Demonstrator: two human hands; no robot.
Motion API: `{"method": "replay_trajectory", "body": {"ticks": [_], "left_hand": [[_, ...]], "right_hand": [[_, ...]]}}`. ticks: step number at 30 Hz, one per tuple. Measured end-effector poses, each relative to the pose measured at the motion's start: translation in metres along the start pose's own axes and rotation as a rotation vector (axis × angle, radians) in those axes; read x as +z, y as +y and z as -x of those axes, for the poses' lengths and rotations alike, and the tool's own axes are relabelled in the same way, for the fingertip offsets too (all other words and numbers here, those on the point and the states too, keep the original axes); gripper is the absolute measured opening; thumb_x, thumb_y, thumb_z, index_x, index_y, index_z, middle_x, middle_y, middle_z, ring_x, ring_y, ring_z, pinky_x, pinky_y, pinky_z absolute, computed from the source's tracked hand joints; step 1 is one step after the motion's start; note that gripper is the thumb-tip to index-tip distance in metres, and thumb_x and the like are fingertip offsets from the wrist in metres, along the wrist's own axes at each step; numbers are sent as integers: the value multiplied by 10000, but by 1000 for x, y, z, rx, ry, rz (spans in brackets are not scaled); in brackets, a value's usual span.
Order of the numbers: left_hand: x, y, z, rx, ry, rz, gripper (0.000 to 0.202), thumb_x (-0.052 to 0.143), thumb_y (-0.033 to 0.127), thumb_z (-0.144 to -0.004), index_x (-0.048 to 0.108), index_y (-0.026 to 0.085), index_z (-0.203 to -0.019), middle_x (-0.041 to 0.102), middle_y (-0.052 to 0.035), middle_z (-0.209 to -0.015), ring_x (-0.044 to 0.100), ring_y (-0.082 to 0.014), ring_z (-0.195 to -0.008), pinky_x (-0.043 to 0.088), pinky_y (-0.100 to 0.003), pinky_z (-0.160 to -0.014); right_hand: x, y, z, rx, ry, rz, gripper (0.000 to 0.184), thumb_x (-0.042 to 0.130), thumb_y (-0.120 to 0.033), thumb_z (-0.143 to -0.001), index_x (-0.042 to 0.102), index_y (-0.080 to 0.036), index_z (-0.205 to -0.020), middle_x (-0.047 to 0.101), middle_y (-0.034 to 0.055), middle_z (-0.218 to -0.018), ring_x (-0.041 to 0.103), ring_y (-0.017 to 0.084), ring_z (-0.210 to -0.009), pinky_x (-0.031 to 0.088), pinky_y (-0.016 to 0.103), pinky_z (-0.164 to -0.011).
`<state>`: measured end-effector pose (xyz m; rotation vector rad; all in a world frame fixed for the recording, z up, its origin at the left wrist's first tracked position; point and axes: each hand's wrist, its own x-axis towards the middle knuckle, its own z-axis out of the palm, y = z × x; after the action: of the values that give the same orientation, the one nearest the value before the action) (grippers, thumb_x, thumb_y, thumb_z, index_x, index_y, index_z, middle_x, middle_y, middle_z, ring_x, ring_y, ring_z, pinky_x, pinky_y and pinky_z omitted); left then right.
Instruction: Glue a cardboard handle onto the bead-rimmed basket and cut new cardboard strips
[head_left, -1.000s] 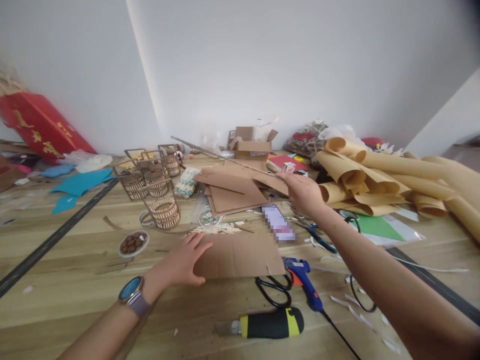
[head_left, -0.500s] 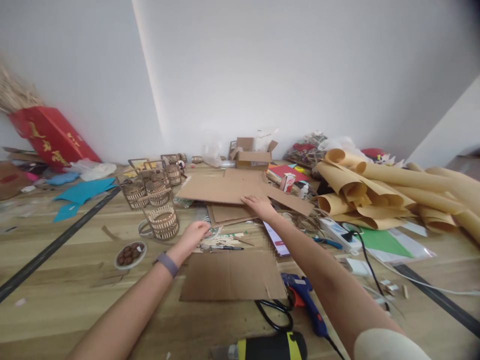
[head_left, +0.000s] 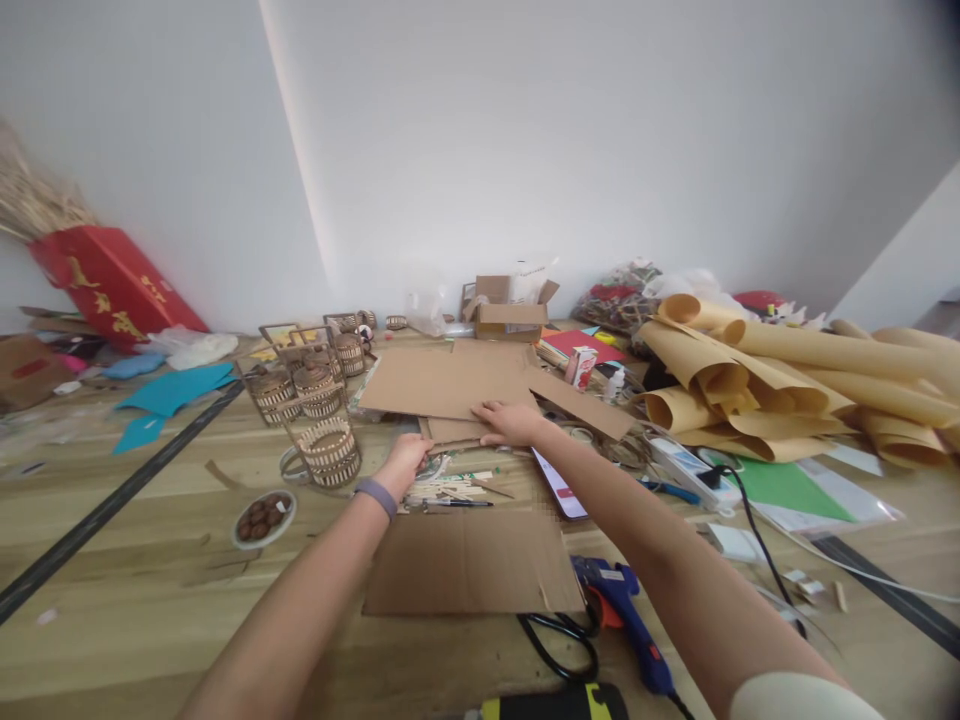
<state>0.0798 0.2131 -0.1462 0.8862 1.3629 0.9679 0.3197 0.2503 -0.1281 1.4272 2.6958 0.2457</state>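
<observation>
A large cardboard sheet (head_left: 442,380) lies across the back middle of the table, with a smaller cardboard piece (head_left: 454,430) showing beneath its front edge. My right hand (head_left: 514,423) grips the front edges, fingertips on the upper sheet and thumb lower down by the piece below. At that lower piece's left corner, my left hand (head_left: 407,460) has its fingers closed on the edge; the fingertips are partly hidden. Thin wooden strips (head_left: 457,485) and a pen (head_left: 454,503) lie just in front. Nearest me is a flat cardboard rectangle (head_left: 472,565).
Small slatted baskets (head_left: 328,452) and a bowl of brown balls (head_left: 264,520) stand left. To the right are a blue glue gun (head_left: 626,620), a phone (head_left: 559,485), a power strip (head_left: 694,477) and rolled tan paper (head_left: 750,380). A yellow-black tool (head_left: 555,703) lies at the front.
My left hand has moved right and away from me to the lower cardboard's corner. My right hand has shifted slightly down and left, its thumb now by the lower piece; the upper sheet's front edge sits lower.
</observation>
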Motion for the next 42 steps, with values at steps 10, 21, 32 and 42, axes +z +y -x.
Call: {"method": "replay_trajectory", "body": {"ticks": [10,21,32,42], "left_hand": [[37,5,49,171,-54,352,293,660,279,-954,610,154,-1214,667,-74,-1141,683,-193,-933,608,-378,-799],[-3,19,98,231,49,483,207,632,27,-813,514,196,-836,680,0,-735,744,-153,-717,630,-314,-833],[-42,43,122,166,20,369,240,595,22,-807,498,191,-666,629,2,-641,758,-187,-819,604,-289,-907],[12,13,181,133,-111,431,444,639,34,-829,474,135,-1229,761,-124,-956,773,-234,-789,618,-387,-875]], "right_hand": [[-12,-7,11,44,29,179,642,463,-138,-960,298,-145,-1581,577,246,-1387,661,308,-1158,568,361,-844],[-45,-6,1,124,32,227,394,621,-352,-982,572,-182,-1334,624,103,-1295,656,238,-1084,583,448,-889],[-63,-5,-10,98,-29,197,358,614,-364,-986,596,-184,-1295,645,93,-1249,666,219,-1038,583,432,-878],[-50,-13,5,123,-90,203,365,623,-361,-980,596,-183,-1297,631,98,-1281,655,231,-1075,577,446,-896]]}}
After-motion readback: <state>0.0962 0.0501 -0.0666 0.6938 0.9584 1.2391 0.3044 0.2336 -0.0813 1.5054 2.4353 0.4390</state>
